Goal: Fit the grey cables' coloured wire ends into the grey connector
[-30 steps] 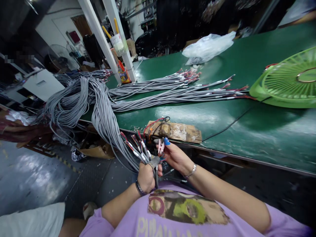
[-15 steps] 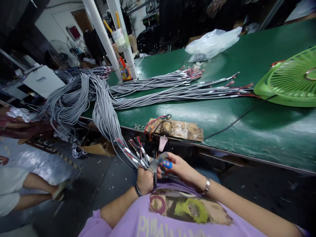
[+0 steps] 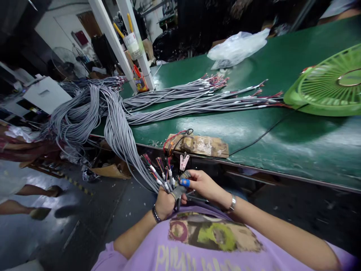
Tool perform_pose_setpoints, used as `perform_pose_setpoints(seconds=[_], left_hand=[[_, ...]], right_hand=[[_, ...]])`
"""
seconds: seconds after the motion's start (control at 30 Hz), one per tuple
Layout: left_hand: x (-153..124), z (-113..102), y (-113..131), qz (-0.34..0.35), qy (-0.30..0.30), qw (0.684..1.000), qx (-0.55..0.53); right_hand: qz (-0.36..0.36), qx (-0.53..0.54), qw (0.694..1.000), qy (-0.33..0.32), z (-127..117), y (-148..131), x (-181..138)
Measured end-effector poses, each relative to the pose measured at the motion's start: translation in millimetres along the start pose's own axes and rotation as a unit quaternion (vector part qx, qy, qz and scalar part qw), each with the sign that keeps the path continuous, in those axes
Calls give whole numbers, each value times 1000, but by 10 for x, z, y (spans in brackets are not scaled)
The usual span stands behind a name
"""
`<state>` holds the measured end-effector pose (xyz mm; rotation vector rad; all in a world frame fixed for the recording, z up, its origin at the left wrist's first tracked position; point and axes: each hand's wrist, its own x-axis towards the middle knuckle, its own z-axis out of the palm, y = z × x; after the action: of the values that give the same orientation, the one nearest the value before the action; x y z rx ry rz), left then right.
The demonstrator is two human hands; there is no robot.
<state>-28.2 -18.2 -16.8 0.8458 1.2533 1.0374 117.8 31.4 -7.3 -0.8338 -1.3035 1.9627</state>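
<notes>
My left hand (image 3: 166, 203) is closed around a bunch of grey cables (image 3: 124, 139) just below their stripped ends, where red, green and white-sleeved wires (image 3: 160, 169) fan upward. My right hand (image 3: 203, 184) is beside it, thumb and taped fingers pinched at the wire tips near the left thumb. A small pink clip (image 3: 184, 161) hangs from the bench edge just above both hands. The cables run up to the left and over the edge of the green bench (image 3: 254, 128).
More grey cable bundles (image 3: 197, 99) lie across the bench. A worn wooden block with red and black leads (image 3: 197, 145) sits at the bench edge. A green fan (image 3: 329, 88) lies at right, a plastic bag (image 3: 237, 49) at the back. Another person's legs (image 3: 25, 203) cross the floor at left.
My right hand came down from the pink clip to the wire tips held in my left hand. The other person's legs moved along the floor at left.
</notes>
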Motion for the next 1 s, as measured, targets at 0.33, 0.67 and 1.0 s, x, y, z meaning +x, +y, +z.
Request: perform_pose_setpoints(seconds=[0.33, 0.67, 1.0], left_hand=[[31, 77, 29, 24, 80, 994, -73], [61, 105, 174, 9, 55, 994, -98], [123, 198, 180, -11, 53, 995, -87]], right_hand=[[-12, 21, 1000, 3, 35, 20, 31], [45, 211, 971, 101, -272, 135, 228], [-18, 280, 955, 99, -106, -15, 389]])
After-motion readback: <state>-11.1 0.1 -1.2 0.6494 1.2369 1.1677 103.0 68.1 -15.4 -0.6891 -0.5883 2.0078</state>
